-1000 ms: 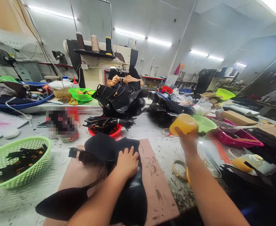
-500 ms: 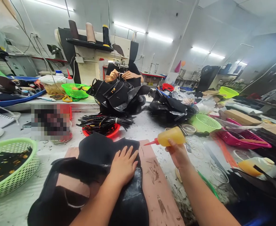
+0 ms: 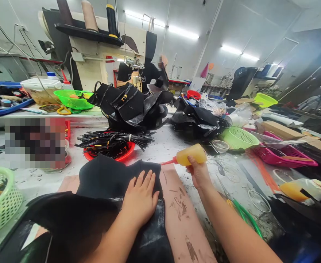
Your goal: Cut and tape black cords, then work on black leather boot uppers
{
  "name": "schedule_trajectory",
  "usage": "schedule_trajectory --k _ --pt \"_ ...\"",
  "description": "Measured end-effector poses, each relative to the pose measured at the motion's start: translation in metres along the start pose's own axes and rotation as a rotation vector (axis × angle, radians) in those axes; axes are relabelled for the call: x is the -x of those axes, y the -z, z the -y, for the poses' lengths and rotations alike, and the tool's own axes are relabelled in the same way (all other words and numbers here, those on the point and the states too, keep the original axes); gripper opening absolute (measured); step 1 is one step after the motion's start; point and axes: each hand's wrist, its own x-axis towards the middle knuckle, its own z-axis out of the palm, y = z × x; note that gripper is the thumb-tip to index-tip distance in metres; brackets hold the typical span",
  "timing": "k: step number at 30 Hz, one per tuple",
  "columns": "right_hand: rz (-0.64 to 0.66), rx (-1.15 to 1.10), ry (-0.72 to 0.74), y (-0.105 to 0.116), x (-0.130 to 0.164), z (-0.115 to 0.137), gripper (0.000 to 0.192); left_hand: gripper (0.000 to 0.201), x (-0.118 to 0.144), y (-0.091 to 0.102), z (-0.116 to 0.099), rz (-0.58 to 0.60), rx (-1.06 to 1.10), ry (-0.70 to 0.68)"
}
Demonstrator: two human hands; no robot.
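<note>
My left hand (image 3: 141, 199) lies flat, fingers stretched out, on a black leather boot-like piece (image 3: 152, 233) that spreads across the front of the table. Its upper flap (image 3: 103, 177) has a matte black surface. My right hand (image 3: 198, 171) grips a squeeze bottle (image 3: 192, 155) of yellow liquid, tilted almost level. The bottle's red nozzle (image 3: 169, 161) points left, its tip at the flap's upper right edge; whether it touches I cannot tell. A pinkish board (image 3: 181, 204) lies under the leather, with dark smears on it.
Behind the leather stands a red basket (image 3: 126, 153) of black straps (image 3: 113, 140). Black leather pieces (image 3: 138, 109) are heaped farther back, before a sewing machine (image 3: 100, 58) and a co-worker (image 3: 123, 75). Green baskets (image 3: 239, 138) and a magenta basket (image 3: 283, 157) stand at the sides.
My right hand has brought the bottle left and slightly up, its nozzle now at the flap's edge. My left hand stays flat on the leather. The view has shifted, and the co-worker's hands have moved.
</note>
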Motion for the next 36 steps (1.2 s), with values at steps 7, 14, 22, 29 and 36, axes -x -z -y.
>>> schedule_trajectory --k 7,14,22,29,36 --pt "-0.018 0.002 -0.049 0.002 -0.003 -0.007 0.059 0.05 0.0 0.0 0.0 -0.001 -0.003 0.004" --pt "-0.101 0.044 -0.015 0.004 -0.005 -0.014 0.06 0.051 0.0 -0.001 -0.001 0.003 0.008 0.0" --pt "-0.102 0.062 -0.011 0.004 -0.006 -0.017 0.054 0.051 0.0 -0.001 -0.002 -0.003 0.001 0.001" --pt "-0.102 0.068 0.0 0.005 -0.008 -0.019 0.052 0.05 0.0 -0.002 -0.001 -0.019 -0.003 -0.005" --pt "-0.092 0.079 -0.01 0.006 -0.006 -0.016 0.052 0.051 0.0 -0.001 -0.002 0.002 -0.002 -0.001"
